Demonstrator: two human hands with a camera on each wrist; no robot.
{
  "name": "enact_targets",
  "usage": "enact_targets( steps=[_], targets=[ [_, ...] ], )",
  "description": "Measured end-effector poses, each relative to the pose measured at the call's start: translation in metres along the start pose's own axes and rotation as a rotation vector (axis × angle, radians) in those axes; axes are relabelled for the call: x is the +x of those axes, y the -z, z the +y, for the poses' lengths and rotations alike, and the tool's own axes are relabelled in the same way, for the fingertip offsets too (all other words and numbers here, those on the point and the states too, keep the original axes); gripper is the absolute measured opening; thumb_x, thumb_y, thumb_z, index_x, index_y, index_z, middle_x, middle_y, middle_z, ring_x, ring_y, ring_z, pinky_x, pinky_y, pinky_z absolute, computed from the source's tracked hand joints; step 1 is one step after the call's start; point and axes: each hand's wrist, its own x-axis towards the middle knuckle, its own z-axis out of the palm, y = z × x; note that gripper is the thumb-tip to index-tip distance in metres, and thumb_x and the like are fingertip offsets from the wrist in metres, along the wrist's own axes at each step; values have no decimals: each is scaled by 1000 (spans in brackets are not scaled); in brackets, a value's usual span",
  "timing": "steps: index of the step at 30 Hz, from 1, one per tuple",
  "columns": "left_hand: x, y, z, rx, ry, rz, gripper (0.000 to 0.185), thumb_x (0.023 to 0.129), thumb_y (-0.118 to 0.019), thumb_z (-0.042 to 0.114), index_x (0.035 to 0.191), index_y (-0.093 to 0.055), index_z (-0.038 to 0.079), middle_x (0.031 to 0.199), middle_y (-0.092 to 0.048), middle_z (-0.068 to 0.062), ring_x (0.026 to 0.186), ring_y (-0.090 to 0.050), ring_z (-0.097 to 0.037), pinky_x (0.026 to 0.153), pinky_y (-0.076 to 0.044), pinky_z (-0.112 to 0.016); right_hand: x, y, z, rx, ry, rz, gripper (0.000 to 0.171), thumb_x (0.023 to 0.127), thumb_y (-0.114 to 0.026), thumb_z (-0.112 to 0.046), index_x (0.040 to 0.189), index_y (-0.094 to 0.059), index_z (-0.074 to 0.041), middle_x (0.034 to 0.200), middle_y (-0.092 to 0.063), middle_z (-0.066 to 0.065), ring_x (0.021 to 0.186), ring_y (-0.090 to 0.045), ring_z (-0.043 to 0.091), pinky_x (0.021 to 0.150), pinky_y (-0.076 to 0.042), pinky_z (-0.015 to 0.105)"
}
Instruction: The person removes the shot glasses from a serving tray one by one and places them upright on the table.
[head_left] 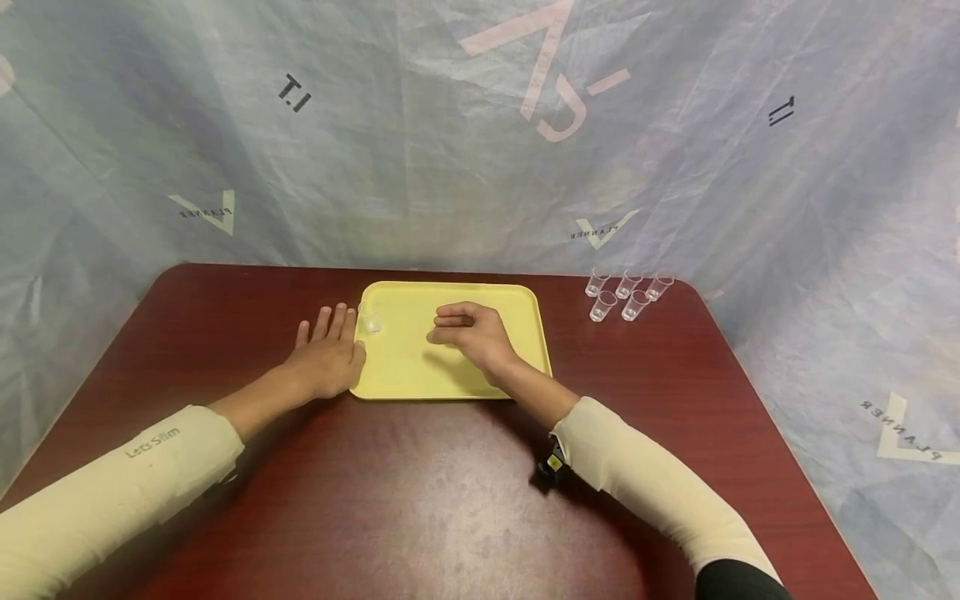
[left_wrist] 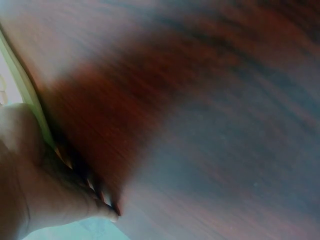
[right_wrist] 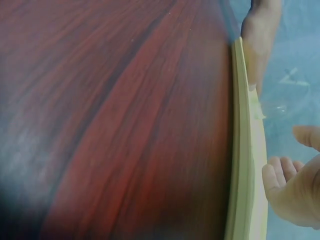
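Head view showed the small clear cup (head_left: 371, 317) upright in the yellow tray's (head_left: 450, 379) far left corner, just beside the flat, empty left hand (head_left: 324, 360) and further from the loosely curled, empty right hand (head_left: 474, 333), while the right wrist view showed that cup (right_wrist: 272, 107) only faintly beyond the tray rim (right_wrist: 245, 165).

Table (head_left: 450, 500): dark red wood-grain top, smooth, with a soft sheen.
Tray (head_left: 450, 375): pale yellow plastic, smooth and matt, rounded rim.
Small cups (head_left: 628, 294): clear plastic, glossy and see-through.
Cup on tray (head_left: 371, 319): clear plastic, hard to make out.
Backdrop (head_left: 480, 125): thin bluish sheeting, creased, faintly shiny, printed.
Sleeves (head_left: 112, 492): cream knit cloth, matt, soft.
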Motion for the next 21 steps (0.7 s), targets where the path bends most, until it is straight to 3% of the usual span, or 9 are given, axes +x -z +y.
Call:
enact_targets(
  steps=[11,21],
  targets=[
    [4,-3,-6,-17,-14,9,82,118,-13,47,178,4,-5,187,16,-28,174,20,-53,135,13,-77,11,-21,-2,31,13,-6,54,97,-85,-7,147,-70,4,146,-74,25,133,-74,34,113,-61,42],
    [3,-2,-4,-11,-3,8,82,119,-18,46,178,3,-7,186,14,-31,173,18,-55,134,11,-78,26,-40,-4,68,-26,44,53,95,-87,-5,145,-72,3,142,-76,21,130,-75,33,113,-62,42]
  ],
)
